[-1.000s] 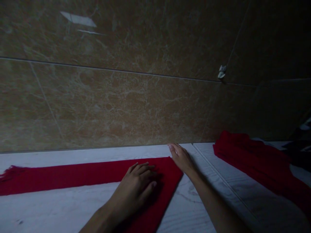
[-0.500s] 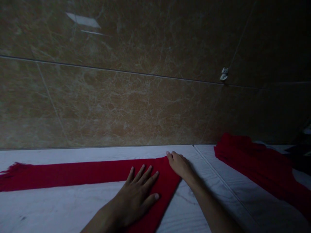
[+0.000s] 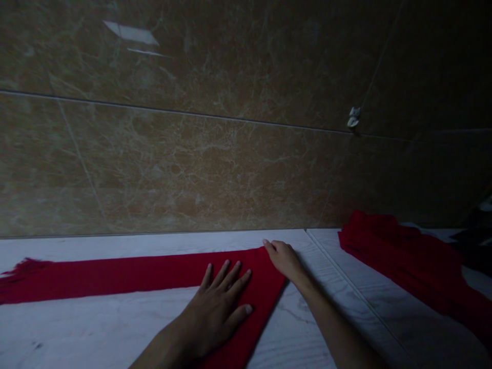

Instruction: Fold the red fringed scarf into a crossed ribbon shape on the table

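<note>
A red scarf [image 3: 126, 277] with a fringed end at the far left lies flat along the white wood-grain table [image 3: 96, 333]. Near the middle it bends at a corner and runs down toward me, out of the bottom of the view. My left hand [image 3: 219, 312] rests flat on the scarf beside the bend, its fingers spread. At the upper right corner of the bend, my right hand [image 3: 283, 259] pinches the scarf's edge between thumb and curled fingers.
Behind the table rises a brown marble-tiled wall [image 3: 215, 169] with a small white fitting [image 3: 354, 118] on it. To the right lies a heap of red cloth [image 3: 407, 261], with dark items [image 3: 476, 248] beyond. A seam [image 3: 346, 279] crosses the table.
</note>
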`<act>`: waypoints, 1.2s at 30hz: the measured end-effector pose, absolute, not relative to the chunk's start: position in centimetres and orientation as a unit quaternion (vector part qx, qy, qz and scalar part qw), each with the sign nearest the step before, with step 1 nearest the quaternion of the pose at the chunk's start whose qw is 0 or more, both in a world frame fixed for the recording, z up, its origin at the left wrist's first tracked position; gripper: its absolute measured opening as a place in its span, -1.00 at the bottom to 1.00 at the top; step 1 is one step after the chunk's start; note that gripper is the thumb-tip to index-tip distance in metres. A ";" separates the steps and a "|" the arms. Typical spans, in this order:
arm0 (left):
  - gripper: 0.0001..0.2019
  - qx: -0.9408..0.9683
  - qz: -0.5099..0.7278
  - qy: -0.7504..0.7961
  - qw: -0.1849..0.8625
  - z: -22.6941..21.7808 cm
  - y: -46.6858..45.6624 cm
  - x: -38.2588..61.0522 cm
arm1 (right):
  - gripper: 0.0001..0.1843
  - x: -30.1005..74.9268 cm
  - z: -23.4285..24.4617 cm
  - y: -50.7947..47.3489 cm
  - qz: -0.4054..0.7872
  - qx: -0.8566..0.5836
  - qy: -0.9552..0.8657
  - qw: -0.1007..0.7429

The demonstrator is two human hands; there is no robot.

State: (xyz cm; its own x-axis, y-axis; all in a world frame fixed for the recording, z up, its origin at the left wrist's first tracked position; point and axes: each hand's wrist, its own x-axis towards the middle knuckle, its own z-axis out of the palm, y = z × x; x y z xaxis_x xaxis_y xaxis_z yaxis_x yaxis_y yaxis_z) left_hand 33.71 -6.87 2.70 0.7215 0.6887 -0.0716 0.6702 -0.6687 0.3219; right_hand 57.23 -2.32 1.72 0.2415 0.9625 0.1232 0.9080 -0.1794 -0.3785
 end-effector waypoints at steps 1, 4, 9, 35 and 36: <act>-0.32 0.913 0.027 0.373 0.165 2.7 -6.9 33.7 | -0.44 57.3 1.7 -2.3 0.066 -0.766 -0.612 0.186; -0.31 0.912 0.026 0.377 0.162 2.8 -6.9 33.8 | -0.46 57.6 1.8 -2.1 0.057 -0.775 -0.605 0.176; -0.32 0.911 0.031 0.384 0.150 2.8 -6.9 33.9 | -0.46 58.9 2.0 -2.1 0.052 -0.795 -0.581 0.167; -0.35 0.822 0.048 0.561 0.085 5.1 -3.2 30.5 | -0.37 61.5 1.8 -1.6 0.065 -0.809 -0.568 0.135; -0.34 0.783 0.056 0.616 0.072 5.4 -2.2 29.1 | -0.37 61.7 1.6 -1.4 0.069 -0.807 -0.571 0.136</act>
State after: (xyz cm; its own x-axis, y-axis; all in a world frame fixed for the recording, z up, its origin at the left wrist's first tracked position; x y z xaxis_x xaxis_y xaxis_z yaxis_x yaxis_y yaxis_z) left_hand 29.11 -2.24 5.40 0.2354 0.9719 -0.0008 0.9556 -0.2312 0.1829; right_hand 61.68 -1.40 1.56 0.3380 0.9401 0.0433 0.9027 -0.3109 -0.2976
